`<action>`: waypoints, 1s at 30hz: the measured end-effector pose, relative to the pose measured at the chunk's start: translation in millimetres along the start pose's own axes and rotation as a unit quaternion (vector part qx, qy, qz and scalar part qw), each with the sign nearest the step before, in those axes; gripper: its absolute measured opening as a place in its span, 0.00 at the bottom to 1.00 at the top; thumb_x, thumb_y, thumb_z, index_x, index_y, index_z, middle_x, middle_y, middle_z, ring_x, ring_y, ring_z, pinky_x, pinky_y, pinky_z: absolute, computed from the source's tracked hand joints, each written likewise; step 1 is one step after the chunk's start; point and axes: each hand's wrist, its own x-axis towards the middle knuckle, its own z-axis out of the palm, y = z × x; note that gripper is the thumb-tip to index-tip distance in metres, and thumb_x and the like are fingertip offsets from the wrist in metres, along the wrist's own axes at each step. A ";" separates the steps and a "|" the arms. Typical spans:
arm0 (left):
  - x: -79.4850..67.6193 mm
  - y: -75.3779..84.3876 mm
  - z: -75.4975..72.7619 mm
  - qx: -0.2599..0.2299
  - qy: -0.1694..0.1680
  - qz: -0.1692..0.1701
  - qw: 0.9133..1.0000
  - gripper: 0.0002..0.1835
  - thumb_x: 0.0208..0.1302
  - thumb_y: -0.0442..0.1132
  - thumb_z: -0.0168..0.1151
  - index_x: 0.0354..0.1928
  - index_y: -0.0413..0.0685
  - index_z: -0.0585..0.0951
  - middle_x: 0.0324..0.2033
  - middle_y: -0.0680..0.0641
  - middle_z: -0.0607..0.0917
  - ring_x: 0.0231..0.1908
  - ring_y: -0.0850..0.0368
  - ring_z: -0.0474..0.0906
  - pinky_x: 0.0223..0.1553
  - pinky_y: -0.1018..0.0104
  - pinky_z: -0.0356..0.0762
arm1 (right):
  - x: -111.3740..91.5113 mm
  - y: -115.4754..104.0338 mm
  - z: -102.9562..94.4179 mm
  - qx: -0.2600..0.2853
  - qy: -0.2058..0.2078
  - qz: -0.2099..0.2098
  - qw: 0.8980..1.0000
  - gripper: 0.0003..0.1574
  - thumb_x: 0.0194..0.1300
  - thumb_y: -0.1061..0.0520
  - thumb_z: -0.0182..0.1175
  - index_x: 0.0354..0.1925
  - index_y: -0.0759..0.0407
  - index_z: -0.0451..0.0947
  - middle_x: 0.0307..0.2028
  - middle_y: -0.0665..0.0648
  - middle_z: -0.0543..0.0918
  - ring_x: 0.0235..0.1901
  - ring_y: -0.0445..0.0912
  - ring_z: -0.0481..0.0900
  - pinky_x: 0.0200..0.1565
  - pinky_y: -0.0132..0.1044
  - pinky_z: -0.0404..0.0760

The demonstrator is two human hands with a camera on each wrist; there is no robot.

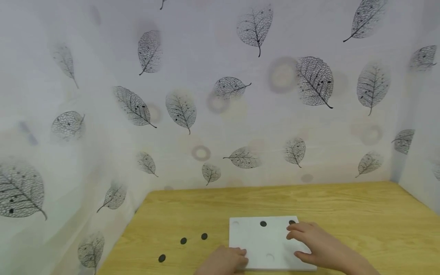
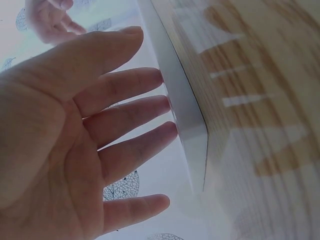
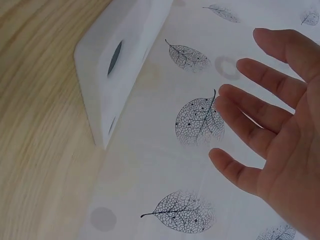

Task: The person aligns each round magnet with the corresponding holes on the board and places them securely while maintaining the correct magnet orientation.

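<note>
A white rectangular board (image 1: 256, 242) lies on the wooden table. Two dark oval pieces sit in it along the far side: one near the middle (image 1: 263, 224), the other at the far right corner (image 1: 291, 222), partly behind my right fingers. Shallow round recesses show at the far left corner and near the front edge. My left hand (image 1: 223, 261) is at the board's left front edge; in the left wrist view its straight fingertips (image 2: 167, 104) touch the edge. My right hand (image 1: 317, 246) hovers over the board's right side, fingers relaxed and spread, holding nothing in the right wrist view (image 3: 280, 120).
Left of the board, three loose dark pieces lie on the table (image 1: 343, 206): a near one (image 1: 162, 258), a middle one (image 1: 183, 241) and one closest to the board (image 1: 204, 236). A pale leaf-patterned curtain (image 1: 206, 57) hangs behind and at both sides.
</note>
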 end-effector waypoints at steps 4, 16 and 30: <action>0.5 -2.2 1.6 -0.005 -0.006 0.001 1.000 0.08 0.51 0.51 0.61 0.33 0.61 0.79 0.40 0.64 0.79 0.34 0.73 0.73 0.32 0.77 0.69 | -6.6 4.0 2.1 -0.008 0.009 0.000 1.000 0.15 0.48 0.50 0.66 0.36 0.51 0.75 0.41 0.52 0.76 0.38 0.48 0.74 0.36 0.44 0.72; 1.4 -2.1 3.1 -0.018 -0.015 -0.023 0.999 0.07 0.53 0.50 0.60 0.35 0.62 0.79 0.44 0.63 0.78 0.41 0.69 0.74 0.37 0.70 0.72 | -10.7 0.8 0.6 0.041 -0.093 0.048 0.994 0.20 0.45 0.50 0.66 0.39 0.52 0.77 0.41 0.50 0.77 0.39 0.48 0.74 0.38 0.44 0.73; 1.7 -3.9 0.8 0.001 -0.001 0.011 1.000 0.14 0.49 0.58 0.60 0.34 0.61 0.79 0.43 0.61 0.79 0.38 0.70 0.75 0.33 0.76 0.71 | -29.7 2.3 6.0 0.150 -0.258 0.201 0.933 0.32 0.47 0.31 0.56 0.45 0.48 0.76 0.46 0.46 0.76 0.46 0.46 0.72 0.45 0.44 0.71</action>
